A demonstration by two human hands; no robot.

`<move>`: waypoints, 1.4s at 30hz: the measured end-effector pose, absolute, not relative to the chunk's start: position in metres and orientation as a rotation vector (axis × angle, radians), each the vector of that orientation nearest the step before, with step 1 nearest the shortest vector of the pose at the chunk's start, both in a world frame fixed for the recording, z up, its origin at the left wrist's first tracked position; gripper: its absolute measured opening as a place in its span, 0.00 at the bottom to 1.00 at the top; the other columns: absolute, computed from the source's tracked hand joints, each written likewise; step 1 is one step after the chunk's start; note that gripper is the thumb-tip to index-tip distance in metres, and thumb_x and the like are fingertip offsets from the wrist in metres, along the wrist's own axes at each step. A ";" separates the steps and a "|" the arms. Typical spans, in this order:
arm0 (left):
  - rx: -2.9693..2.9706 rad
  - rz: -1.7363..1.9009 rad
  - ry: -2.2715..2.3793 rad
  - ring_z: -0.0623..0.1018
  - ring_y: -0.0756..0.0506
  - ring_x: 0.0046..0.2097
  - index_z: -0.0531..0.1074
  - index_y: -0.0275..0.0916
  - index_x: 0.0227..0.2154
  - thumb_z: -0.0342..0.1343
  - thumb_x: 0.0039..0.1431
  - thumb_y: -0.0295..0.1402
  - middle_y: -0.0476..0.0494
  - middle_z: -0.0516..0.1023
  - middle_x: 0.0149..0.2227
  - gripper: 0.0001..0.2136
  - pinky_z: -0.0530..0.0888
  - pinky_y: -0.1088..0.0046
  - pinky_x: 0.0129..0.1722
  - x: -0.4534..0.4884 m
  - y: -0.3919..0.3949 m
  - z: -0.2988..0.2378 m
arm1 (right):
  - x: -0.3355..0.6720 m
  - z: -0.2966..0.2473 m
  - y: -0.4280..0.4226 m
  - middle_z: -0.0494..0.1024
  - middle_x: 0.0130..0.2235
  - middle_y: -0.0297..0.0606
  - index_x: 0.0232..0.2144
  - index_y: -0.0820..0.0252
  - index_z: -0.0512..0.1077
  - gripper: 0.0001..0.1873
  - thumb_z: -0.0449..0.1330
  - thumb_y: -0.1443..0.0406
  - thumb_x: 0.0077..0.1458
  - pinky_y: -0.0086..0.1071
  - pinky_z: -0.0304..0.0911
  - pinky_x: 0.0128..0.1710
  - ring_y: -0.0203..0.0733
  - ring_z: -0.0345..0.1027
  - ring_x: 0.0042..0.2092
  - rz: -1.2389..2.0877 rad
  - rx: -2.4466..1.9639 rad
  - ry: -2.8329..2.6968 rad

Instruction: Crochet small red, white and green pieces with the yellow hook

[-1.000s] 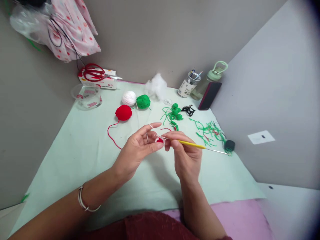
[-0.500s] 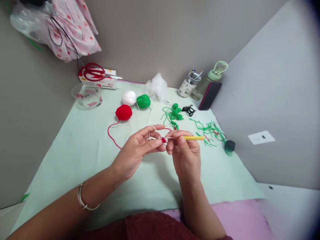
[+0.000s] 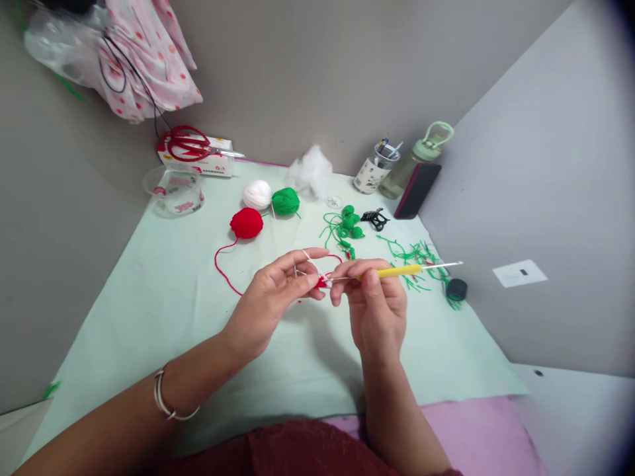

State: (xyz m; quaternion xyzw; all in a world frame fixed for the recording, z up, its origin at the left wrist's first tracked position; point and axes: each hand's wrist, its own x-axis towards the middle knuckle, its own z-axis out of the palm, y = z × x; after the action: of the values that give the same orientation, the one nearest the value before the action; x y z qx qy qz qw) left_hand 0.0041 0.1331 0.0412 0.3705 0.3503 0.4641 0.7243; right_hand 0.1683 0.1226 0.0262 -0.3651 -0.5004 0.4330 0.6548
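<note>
Between thumb and fingers, my left hand (image 3: 270,301) pinches a small red and white crochet piece (image 3: 321,282). White yarn loops over the raised index finger of that hand. My right hand (image 3: 374,301) grips a crochet hook (image 3: 399,271) with a yellow handle; its left metal tip reaches the piece, and the other metal end sticks out to the right. A red yarn ball (image 3: 247,223) lies beyond my left hand, its strand running toward my hands. White (image 3: 257,195) and green yarn balls (image 3: 286,201) sit just behind it.
Green crocheted pieces (image 3: 350,221), a black hair claw (image 3: 376,219) and green yarn scraps (image 3: 419,254) lie behind my right hand. At the back are white stuffing (image 3: 312,172), a pen cup (image 3: 376,168), a bottle (image 3: 409,162), a phone (image 3: 418,191) and red-handled scissors (image 3: 188,144) on a box.
My right hand has shifted slightly right, drawing the hook back from my left hand, and the hook's right end has tilted up. My left hand stays nearly in place.
</note>
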 end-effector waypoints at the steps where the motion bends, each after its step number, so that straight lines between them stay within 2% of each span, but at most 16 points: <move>1: 0.845 1.031 0.779 0.78 0.48 0.37 0.83 0.46 0.50 0.65 0.64 0.35 0.50 0.76 0.37 0.12 0.75 0.67 0.47 0.004 0.132 0.040 | 0.168 0.026 0.121 0.82 0.35 0.37 0.37 0.56 0.75 0.11 0.58 0.59 0.70 0.32 0.71 0.26 0.36 0.74 0.28 0.959 -0.828 -1.161; 5: 0.951 1.071 0.828 0.78 0.50 0.38 0.83 0.48 0.50 0.64 0.66 0.35 0.51 0.76 0.36 0.11 0.74 0.71 0.46 0.004 0.131 0.039 | 0.169 0.025 0.116 0.81 0.38 0.38 0.40 0.54 0.77 0.10 0.55 0.65 0.72 0.35 0.73 0.29 0.39 0.76 0.32 0.776 -0.844 -1.289; 9: 0.956 1.080 0.881 0.77 0.49 0.38 0.82 0.46 0.50 0.68 0.60 0.33 0.52 0.75 0.34 0.15 0.74 0.70 0.45 0.006 0.132 0.042 | 0.170 0.023 0.112 0.82 0.36 0.38 0.42 0.52 0.77 0.12 0.54 0.69 0.71 0.41 0.75 0.38 0.45 0.79 0.40 0.378 -0.893 -1.581; 11: 0.960 1.087 0.904 0.76 0.48 0.38 0.82 0.45 0.50 0.70 0.58 0.33 0.51 0.75 0.33 0.16 0.74 0.69 0.46 0.008 0.131 0.043 | 0.170 0.019 0.111 0.83 0.39 0.38 0.45 0.50 0.78 0.13 0.55 0.70 0.70 0.40 0.75 0.40 0.45 0.79 0.42 0.228 -0.931 -1.708; 15: 0.839 1.072 0.862 0.75 0.48 0.40 0.82 0.46 0.53 0.71 0.58 0.35 0.51 0.77 0.34 0.20 0.72 0.68 0.48 0.010 0.130 0.040 | 0.166 0.009 0.107 0.83 0.43 0.34 0.49 0.42 0.80 0.18 0.63 0.72 0.64 0.36 0.73 0.38 0.41 0.78 0.40 0.032 -1.048 -1.727; 17: 0.687 0.982 0.763 0.76 0.47 0.41 0.82 0.44 0.54 0.71 0.58 0.37 0.48 0.80 0.36 0.20 0.71 0.68 0.48 0.009 0.132 0.037 | 0.165 0.008 0.107 0.82 0.43 0.34 0.48 0.40 0.82 0.18 0.66 0.71 0.62 0.38 0.74 0.40 0.43 0.78 0.41 0.054 -1.045 -1.663; 20: 0.540 0.901 0.671 0.77 0.48 0.41 0.84 0.42 0.50 0.71 0.58 0.35 0.46 0.82 0.39 0.17 0.71 0.69 0.49 0.006 0.137 0.036 | 0.167 0.013 0.112 0.81 0.38 0.36 0.45 0.46 0.82 0.12 0.62 0.67 0.67 0.42 0.74 0.40 0.44 0.77 0.38 0.272 -1.015 -1.508; 23: 0.585 0.978 0.685 0.76 0.50 0.40 0.84 0.45 0.49 0.70 0.58 0.32 0.50 0.79 0.36 0.15 0.71 0.70 0.49 0.004 0.138 0.038 | 0.170 0.021 0.119 0.78 0.33 0.34 0.40 0.52 0.81 0.10 0.58 0.63 0.70 0.39 0.72 0.34 0.39 0.72 0.30 0.639 -0.922 -1.248; 25: 0.688 1.016 0.712 0.75 0.49 0.40 0.84 0.48 0.50 0.70 0.59 0.32 0.51 0.76 0.35 0.16 0.70 0.69 0.50 0.004 0.136 0.039 | 0.170 0.023 0.122 0.79 0.33 0.35 0.38 0.52 0.81 0.09 0.60 0.61 0.69 0.37 0.70 0.32 0.37 0.71 0.29 0.787 -0.866 -1.189; 29: 0.803 1.043 0.780 0.75 0.48 0.42 0.84 0.49 0.51 0.71 0.58 0.34 0.52 0.75 0.34 0.17 0.70 0.67 0.52 0.008 0.132 0.039 | 0.165 0.022 0.120 0.83 0.39 0.38 0.40 0.51 0.82 0.08 0.61 0.63 0.68 0.37 0.71 0.32 0.39 0.72 0.32 0.706 -0.906 -1.302; 32: 0.723 1.048 0.775 0.77 0.47 0.43 0.83 0.47 0.51 0.73 0.57 0.34 0.51 0.79 0.34 0.19 0.70 0.66 0.53 0.011 0.132 0.036 | 0.160 0.017 0.114 0.82 0.39 0.38 0.43 0.49 0.83 0.10 0.62 0.66 0.67 0.39 0.74 0.36 0.41 0.75 0.35 0.458 -0.988 -1.438; 35: 0.604 0.959 0.666 0.80 0.45 0.48 0.83 0.43 0.51 0.72 0.58 0.35 0.46 0.84 0.40 0.18 0.71 0.66 0.55 0.011 0.135 0.032 | 0.160 0.015 0.112 0.82 0.41 0.39 0.45 0.46 0.84 0.13 0.66 0.69 0.63 0.39 0.74 0.38 0.44 0.77 0.42 0.213 -1.038 -1.546; 38: 0.519 0.907 0.611 0.80 0.46 0.48 0.85 0.40 0.47 0.71 0.59 0.33 0.44 0.84 0.44 0.13 0.71 0.66 0.57 0.007 0.139 0.030 | 0.166 0.017 0.116 0.81 0.39 0.37 0.44 0.48 0.84 0.11 0.64 0.68 0.65 0.37 0.73 0.35 0.41 0.76 0.37 0.394 -1.002 -1.422; 40: 0.517 0.942 0.638 0.79 0.48 0.44 0.85 0.41 0.47 0.71 0.58 0.31 0.47 0.83 0.39 0.14 0.71 0.66 0.57 0.004 0.142 0.031 | 0.171 0.019 0.121 0.80 0.36 0.35 0.40 0.51 0.84 0.09 0.62 0.65 0.68 0.34 0.70 0.31 0.35 0.72 0.30 0.638 -0.953 -1.239; 42: 0.581 0.969 0.678 0.77 0.50 0.40 0.84 0.44 0.49 0.71 0.57 0.30 0.51 0.80 0.34 0.16 0.71 0.68 0.53 0.003 0.142 0.034 | 0.173 0.020 0.124 0.80 0.35 0.34 0.38 0.52 0.83 0.08 0.63 0.63 0.67 0.33 0.68 0.29 0.33 0.69 0.28 0.826 -0.892 -1.150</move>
State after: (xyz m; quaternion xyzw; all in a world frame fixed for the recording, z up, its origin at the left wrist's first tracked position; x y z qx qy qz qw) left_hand 0.0029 0.1422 0.0336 0.2698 0.3148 0.4503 0.7908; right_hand 0.1731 0.1239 0.0198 -0.3957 -0.5101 0.3665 0.6701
